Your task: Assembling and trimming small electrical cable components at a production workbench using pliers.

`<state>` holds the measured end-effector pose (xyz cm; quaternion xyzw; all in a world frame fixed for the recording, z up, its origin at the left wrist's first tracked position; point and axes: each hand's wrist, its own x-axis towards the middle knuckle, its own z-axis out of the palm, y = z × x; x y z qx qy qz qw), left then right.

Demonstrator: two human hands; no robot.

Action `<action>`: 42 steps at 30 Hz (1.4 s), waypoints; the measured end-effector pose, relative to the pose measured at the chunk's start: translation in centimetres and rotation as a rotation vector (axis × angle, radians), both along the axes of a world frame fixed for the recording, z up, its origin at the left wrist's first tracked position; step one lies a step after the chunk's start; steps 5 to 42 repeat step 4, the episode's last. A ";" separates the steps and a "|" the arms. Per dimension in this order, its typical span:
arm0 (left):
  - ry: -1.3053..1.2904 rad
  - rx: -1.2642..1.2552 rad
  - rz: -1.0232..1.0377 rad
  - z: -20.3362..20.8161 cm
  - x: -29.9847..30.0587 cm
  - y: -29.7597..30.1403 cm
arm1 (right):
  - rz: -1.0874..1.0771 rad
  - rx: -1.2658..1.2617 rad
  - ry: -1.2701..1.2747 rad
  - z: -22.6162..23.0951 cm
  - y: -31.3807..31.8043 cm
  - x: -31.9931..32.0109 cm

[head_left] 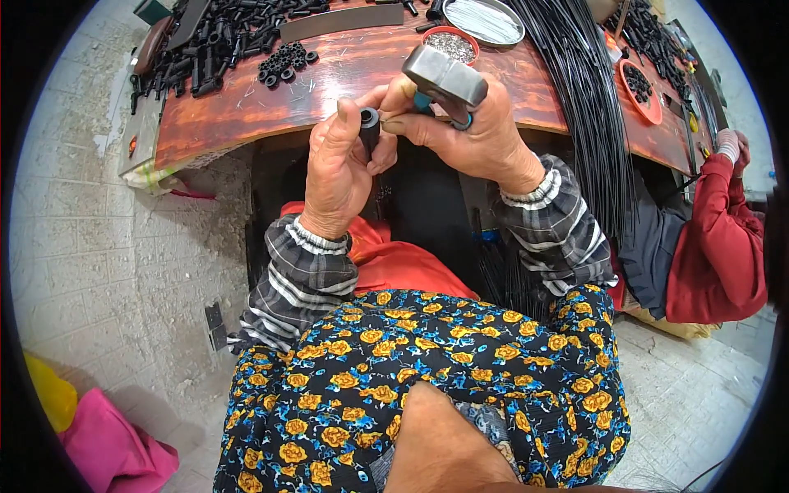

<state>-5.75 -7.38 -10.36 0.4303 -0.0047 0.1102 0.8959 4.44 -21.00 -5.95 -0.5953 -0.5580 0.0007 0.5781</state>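
Just in front of the wooden table's near edge, my left hand [335, 177] grips a short black tube [370, 131] upright, its round hollow end facing up. My right hand [481, 144] is closed around a hammer [445, 76] with a blocky metal head and a teal and black handle. The hammer head sits above the knuckles, over the table. The right thumb and forefinger are pinched together close beside the tube's top; whatever is between them is too small to make out. Both wrists are in plaid sleeves.
A wooden table [218, 127] carries a heap of black tubes [215, 49], black rings [283, 64], a red bowl of small metal pieces [470, 59] and a tray of white strips [519, 37]. Long black cables [588, 107] hang over its edge. At right sits a person in red [723, 246].
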 end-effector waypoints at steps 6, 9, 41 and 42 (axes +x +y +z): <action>0.000 0.003 0.004 0.1 -0.1 0.0 | -0.009 0.008 -0.047 0.1 0.0 0.2; 0.000 0.003 0.004 0.1 -0.1 0.0 | -0.009 0.008 -0.047 0.1 0.0 0.2; 0.000 0.003 0.004 0.1 -0.1 0.0 | -0.009 0.008 -0.047 0.1 0.0 0.2; 0.000 0.003 0.004 0.1 -0.1 0.0 | -0.009 0.008 -0.047 0.1 0.0 0.2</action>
